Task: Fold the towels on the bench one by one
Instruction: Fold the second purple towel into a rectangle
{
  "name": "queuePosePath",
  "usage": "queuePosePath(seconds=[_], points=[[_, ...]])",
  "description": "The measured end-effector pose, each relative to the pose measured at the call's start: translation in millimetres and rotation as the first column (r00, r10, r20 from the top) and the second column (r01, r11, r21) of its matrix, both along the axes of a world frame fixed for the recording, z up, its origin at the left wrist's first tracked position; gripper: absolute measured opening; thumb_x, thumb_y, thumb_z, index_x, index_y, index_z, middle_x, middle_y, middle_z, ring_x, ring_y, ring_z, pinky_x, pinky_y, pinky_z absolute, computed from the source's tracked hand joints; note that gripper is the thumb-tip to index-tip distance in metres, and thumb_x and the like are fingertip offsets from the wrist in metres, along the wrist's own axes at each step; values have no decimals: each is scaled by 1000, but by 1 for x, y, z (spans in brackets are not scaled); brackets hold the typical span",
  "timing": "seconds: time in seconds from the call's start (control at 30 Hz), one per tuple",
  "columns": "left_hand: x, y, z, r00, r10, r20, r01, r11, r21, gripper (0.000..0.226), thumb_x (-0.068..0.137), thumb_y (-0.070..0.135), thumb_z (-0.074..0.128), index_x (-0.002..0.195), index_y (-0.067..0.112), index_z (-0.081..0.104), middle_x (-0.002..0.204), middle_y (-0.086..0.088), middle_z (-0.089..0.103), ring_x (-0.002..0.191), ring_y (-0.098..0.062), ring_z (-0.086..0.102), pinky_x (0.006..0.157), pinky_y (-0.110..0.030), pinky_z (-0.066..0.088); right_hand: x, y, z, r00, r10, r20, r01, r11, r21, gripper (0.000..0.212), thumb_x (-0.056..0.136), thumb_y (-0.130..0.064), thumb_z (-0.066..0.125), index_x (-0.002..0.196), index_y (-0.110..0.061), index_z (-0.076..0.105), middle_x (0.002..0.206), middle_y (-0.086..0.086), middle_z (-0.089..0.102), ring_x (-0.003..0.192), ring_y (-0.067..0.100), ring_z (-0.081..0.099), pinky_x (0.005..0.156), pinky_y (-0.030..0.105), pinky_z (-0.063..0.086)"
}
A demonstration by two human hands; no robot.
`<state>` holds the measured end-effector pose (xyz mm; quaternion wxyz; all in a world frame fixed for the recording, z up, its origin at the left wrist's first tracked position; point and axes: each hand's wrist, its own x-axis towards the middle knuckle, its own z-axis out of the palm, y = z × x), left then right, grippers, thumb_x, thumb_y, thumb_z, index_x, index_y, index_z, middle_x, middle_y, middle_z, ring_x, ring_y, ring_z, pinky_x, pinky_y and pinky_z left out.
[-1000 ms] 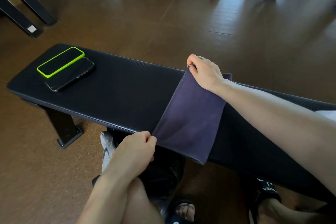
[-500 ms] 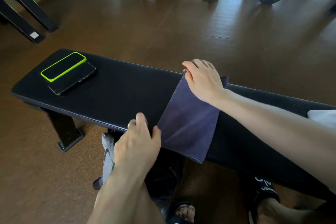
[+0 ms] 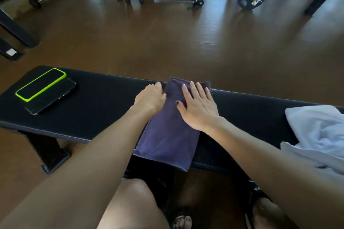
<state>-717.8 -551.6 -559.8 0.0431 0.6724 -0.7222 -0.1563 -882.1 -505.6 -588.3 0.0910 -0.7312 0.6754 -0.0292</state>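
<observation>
A dark purple, soft cloth towel point(image 3: 168, 128) lies folded into a narrow strip across the long black padded counter point(image 3: 104, 109), its near end hanging over the counter's front edge. A second ago the left hand point(image 3: 149, 98) pinched the towel's near corner below that edge and the right hand point(image 3: 198, 107) pinned the far corner; since then the left hand has carried its edge up and over, so the cloth now lies doubled and both hands have moved onto its far half. The right hand rests flat on the towel with its fingers point(image 3: 193, 89) straight and spread apart, pressing the layers down. The left hand sits at the towel's left edge, fingers curled against the cloth; whether they pinch it or merely push it, I cannot tell. This looks like one fold just completed and being smoothed, with perhaps a further fold across the length needed to bring the hanging end onto the counter. To the right of the purple towel, well apart, a crumpled white cloth towel point(image 3: 316, 135) waits unfolded. To the left of the purple towel, well apart, lie a green-edged phone point(image 3: 41, 83) and a plain black phone point(image 3: 52, 96), touching each other.
</observation>
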Motion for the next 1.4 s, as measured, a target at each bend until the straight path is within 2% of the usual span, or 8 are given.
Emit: queuePosePath(seconds=[0.13, 0.33, 0.8, 0.9, 1.03, 1.17, 1.3, 1.4], points=[[-2, -4, -2, 995, -21, 95, 24, 999, -28, 23, 105, 30, 43, 116, 12, 52, 119, -11, 61, 106, -34, 60, 74, -39, 39, -3, 0, -8, 1000, 9, -15, -8, 999, 39, 73, 102, -59, 15, 161, -21, 0, 168, 9, -6, 155, 24, -8, 125, 45, -4], [-3, -7, -2, 997, 46, 64, -46, 999, -5, 23, 103, 29, 40, 117, 15, 54, 114, -7, 63, 97, -29, 58, 76, -39, 43, 2, 7, 1, 999, 8, -37, -9, 1000, -23, 73, 102, -58, 15, 161, -18, -1, 168, 13, -6, 155, 27, -8, 125, 45, -5], [-14, 3, -10, 963, 39, 266, -23, 998, -64, 23, 105, 14, 43, 126, 6, 46, 127, -14, 59, 109, -36, 64, 73, -40, 39, 14, 58, -10, 999, -3, 53, 3, 1000, 1, 72, 102, -60, 12, 161, -20, 0, 168, 8, -5, 155, 25, -8, 126, 44, -2], [-13, 5, -9, 975, 51, 217, -35, 996, -77, 22, 106, 17, 40, 125, 7, 46, 125, -14, 59, 108, -36, 64, 74, -40, 40, 14, 57, -2, 999, -1, 49, 1, 1000, 16, 72, 102, -59, 13, 161, -19, -1, 168, 10, -7, 155, 26, -9, 126, 44, -3], [-9, 12, -2, 997, 34, 71, -27, 994, -102, 28, 106, 31, 39, 123, 9, 41, 116, -15, 62, 100, -38, 64, 74, -43, 44, 19, 70, 11, 988, 137, 66, -124, 978, -166, 70, 103, -56, 16, 161, -18, 6, 168, 9, 0, 155, 25, -4, 126, 43, -2], [-3, 27, 3, 997, -19, 74, 27, 994, -106, 26, 101, 12, 45, 125, 6, 39, 118, -19, 57, 96, -40, 62, 69, -43, 42, 8, 82, -3, 984, 176, 0, -176, 984, 2, 73, 100, -59, 4, 161, -20, 1, 169, 6, -4, 155, 22, -8, 126, 43, -3], [4, 39, 10, 996, -89, 8, 90, 989, -113, 39, 96, 0, 43, 133, 11, 38, 119, -19, 54, 93, -39, 61, 77, -52, 52, 13, 91, 14, 967, 248, 59, -237, 959, -152, 71, 103, -58, 11, 161, -17, 8, 168, 7, 3, 155, 21, -2, 126, 41, 0], [8, 57, 11, 986, -163, 34, 166, 979, -120, 39, 98, 9, 44, 136, 18, 36, 118, -14, 50, 87, -38, 61, 74, -50, 53, 18, 118, 19, 934, 344, 96, -324, 930, -174, 73, 103, -60, 18, 161, -16, 9, 168, 7, 3, 155, 21, -1, 126, 41, 2]])
